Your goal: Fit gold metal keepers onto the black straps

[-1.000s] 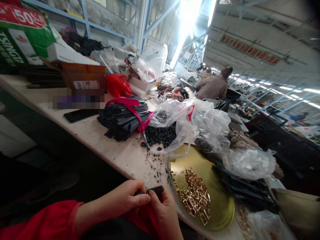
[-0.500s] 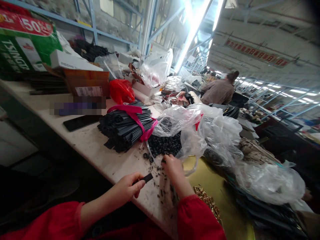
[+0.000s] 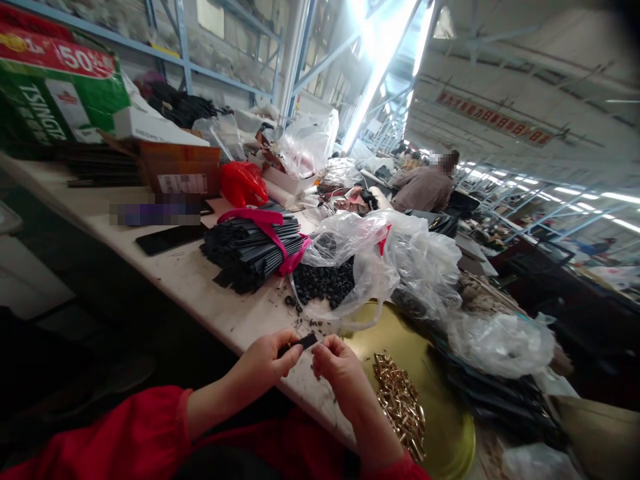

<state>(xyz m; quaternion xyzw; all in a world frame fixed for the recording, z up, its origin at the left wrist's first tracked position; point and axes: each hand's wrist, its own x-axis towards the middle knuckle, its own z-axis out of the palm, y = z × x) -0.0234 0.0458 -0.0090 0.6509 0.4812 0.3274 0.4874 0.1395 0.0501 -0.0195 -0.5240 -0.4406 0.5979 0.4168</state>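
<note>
My left hand (image 3: 273, 360) pinches a short black strip (image 3: 305, 342), whose end points toward my right hand. Close beside that end, my right hand (image 3: 334, 360) has its fingers curled together; anything between them is too small to make out. Beyond my hands lie small black rings (image 3: 325, 283) in an open clear plastic bag (image 3: 373, 273). Left of them rests a bundle of black strips (image 3: 250, 250) tied with a pink band (image 3: 270, 230). Small gold metal pieces (image 3: 400, 407) are heaped on a gold tray (image 3: 453, 427) beside my right wrist.
A dark phone (image 3: 170, 239), a red bag (image 3: 243, 185) and a cardboard box (image 3: 180, 167) stand on the table (image 3: 185, 283) at the left. Plastic bags (image 3: 505, 343) lie at the right. A person (image 3: 425, 187) sits farther back.
My right hand has moved from the black rings back toward me, beside the strip's end. My left hand has shifted slightly right with the strip. The view has shifted, and more gold pieces show.
</note>
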